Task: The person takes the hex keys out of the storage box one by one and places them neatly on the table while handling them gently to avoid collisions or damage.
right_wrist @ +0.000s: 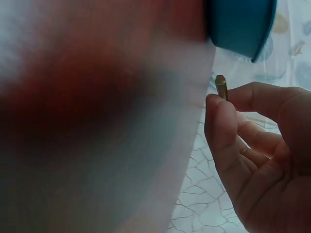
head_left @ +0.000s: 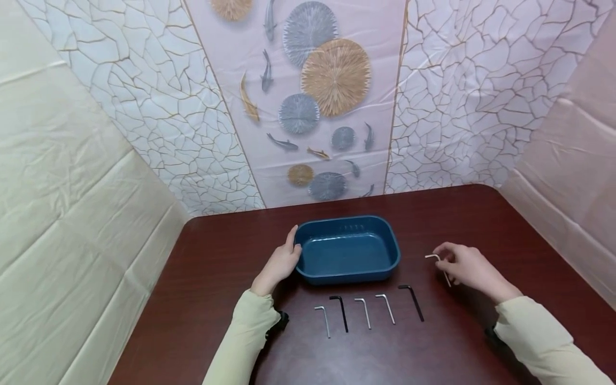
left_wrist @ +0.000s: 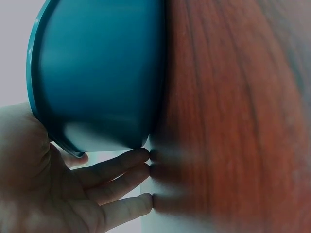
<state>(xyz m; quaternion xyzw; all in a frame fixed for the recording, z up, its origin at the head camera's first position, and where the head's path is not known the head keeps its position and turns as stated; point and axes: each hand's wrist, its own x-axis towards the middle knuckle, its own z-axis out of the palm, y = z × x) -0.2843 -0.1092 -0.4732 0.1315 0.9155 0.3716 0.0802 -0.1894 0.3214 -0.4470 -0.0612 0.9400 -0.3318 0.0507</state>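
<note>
A blue rectangular tray (head_left: 344, 278) stands on the table with nothing inside. At its left end my left hand (head_left: 282, 263) holds the rim, thumb over the edge; in the left wrist view the other fingers (left_wrist: 124, 211) reach down to the tabletop outside the tray wall (left_wrist: 97, 73). Right of the tray, my right hand (head_left: 467, 267) pinches a light metallic hex key (head_left: 447, 278) between thumb and fingertips, its short arm pointing left. The right wrist view shows one end of this hex key (right_wrist: 221, 85) poking out above the fingertips.
In front of the tray several hex keys lie in a row: a silver hex key (head_left: 327, 323) at the left, a black hex key (head_left: 343, 315), two more silver ones, and a black hex key (head_left: 415, 305) at the right. Patterned cloth walls (head_left: 308, 160) enclose the dark wooden table (head_left: 216, 256).
</note>
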